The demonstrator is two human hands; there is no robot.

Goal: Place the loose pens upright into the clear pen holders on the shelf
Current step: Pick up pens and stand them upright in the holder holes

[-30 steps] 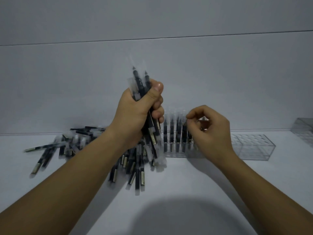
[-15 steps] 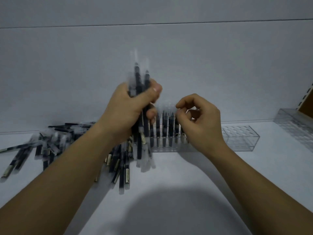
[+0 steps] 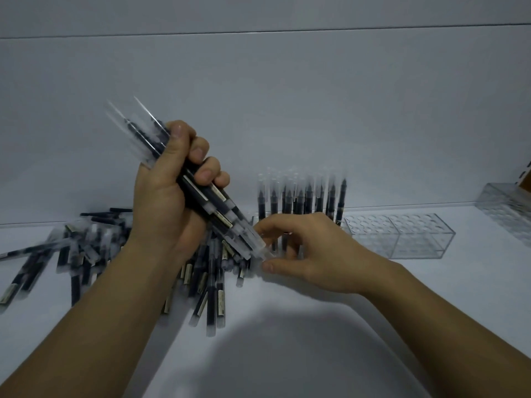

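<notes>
The left hand (image 3: pixel 166 202) is raised above the shelf (image 3: pixel 330 354), with fingers and thumb curled tightly round a bundle (image 3: pixel 214 203) of dark pens in clear caps. The bundle is held tilted, its upper ends pointing up and to the left and its lower ends down and to the right. The right hand (image 3: pixel 313 254) is held low, just above the shelf, with the forefinger and thumb set a narrow way apart on either side of the bundle's lowest pen end. The remaining fingers are loosely curled. Whether that pen end is actually pinched cannot be told, as the area is blurred. A pile (image 3: pixel 86 254) of loose pens lies flat on the shelf to the left, spreading under the left wrist and towards the centre. The pens in it are crossed at various angles. Behind the right hand, a row of upright pens (image 3: pixel 307 202) stands in a holder (image 3: pixel 255 220), most of which is hidden by that hand. Empty holders (image 3: pixel 416 242) of clear plastic, with round holes in the top, stand just beside it on the right. A further clear holder (image 3: pixel 505 205) is seen at the far right edge. A plain wall (image 3: pixel 287 110) closes the back of the shelf.
</notes>
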